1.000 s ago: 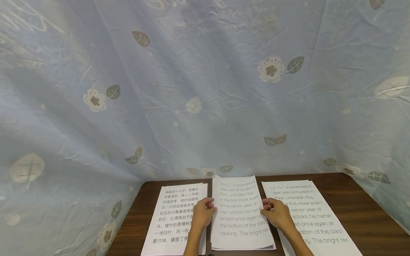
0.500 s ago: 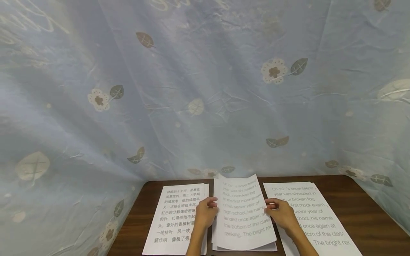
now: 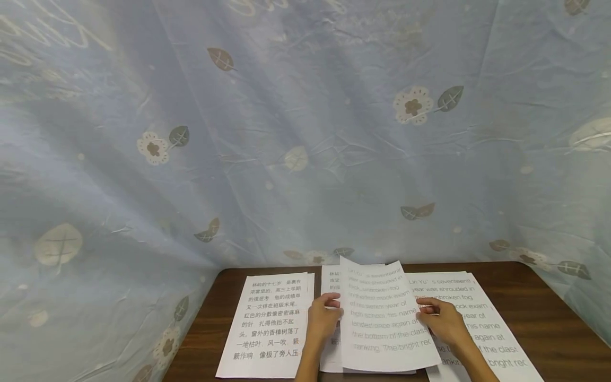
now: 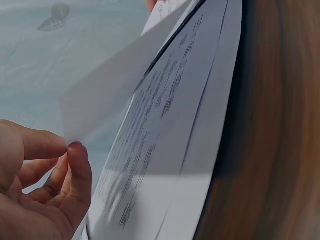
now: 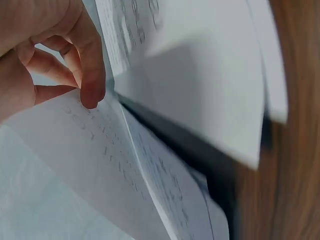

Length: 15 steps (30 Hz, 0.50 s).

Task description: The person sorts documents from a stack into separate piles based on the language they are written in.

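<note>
A white sheet of paper (image 3: 382, 318) with English print is hanging between a person's two hands, lifted over the middle pile (image 3: 330, 362) and leaning toward the right. Its top edge is dipping between two raised corners, its lower end is bowing outward, and its lower right corner is overlapping the near edge of the right pile (image 3: 484, 317) from where I'm looking.

The left hand (image 3: 326, 314) is pinching the sheet's left edge, its grip clamped with thumb and fingertip meeting on the paper. The right hand (image 3: 441, 318) is doing the same at the right edge, its grip clamped there too, with the forearm passing over the right pile.

Beneath the sheet, the middle pile is lying flat, its Chinese print showing at the upper left. The right pile is lying beside it, showing the same English lines in large letters. Over on the other side, the left pile (image 3: 267, 318) is resting flat with Chinese print on top, a second sheet peeking out along its right edge.

All the piles are sitting on a dark wooden counter (image 3: 539, 307). Behind it, a bluish-grey cloth (image 3: 286, 212) is hanging in soft folds, patterned with flowers and leaves.
</note>
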Tool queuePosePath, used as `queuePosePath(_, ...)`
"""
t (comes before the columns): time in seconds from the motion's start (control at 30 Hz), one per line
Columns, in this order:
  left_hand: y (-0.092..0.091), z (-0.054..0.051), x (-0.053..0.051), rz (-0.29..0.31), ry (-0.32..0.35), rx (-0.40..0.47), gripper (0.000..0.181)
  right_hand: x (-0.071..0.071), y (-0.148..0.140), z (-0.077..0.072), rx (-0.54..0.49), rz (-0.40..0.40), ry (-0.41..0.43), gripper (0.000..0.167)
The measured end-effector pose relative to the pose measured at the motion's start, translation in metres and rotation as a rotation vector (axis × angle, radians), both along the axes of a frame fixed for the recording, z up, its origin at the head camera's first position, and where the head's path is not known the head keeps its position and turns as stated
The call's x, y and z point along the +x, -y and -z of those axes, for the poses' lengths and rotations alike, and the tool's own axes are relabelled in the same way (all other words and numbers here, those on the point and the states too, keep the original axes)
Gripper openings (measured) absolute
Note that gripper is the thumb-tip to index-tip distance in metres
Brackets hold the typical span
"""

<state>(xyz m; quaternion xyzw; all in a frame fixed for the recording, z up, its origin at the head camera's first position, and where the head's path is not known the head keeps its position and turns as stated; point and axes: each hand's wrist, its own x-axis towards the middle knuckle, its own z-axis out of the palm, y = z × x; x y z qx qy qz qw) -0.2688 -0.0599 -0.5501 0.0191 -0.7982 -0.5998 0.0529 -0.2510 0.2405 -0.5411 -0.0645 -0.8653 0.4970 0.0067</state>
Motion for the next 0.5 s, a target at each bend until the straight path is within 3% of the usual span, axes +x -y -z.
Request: queuePosePath(0.5, -0.064, 0.006, 0.010, 0.026, 0.013, 0.115, 0.038, 0.011, -0.064, 0.002, 0.112, 0.005, 0.036, 0.053)
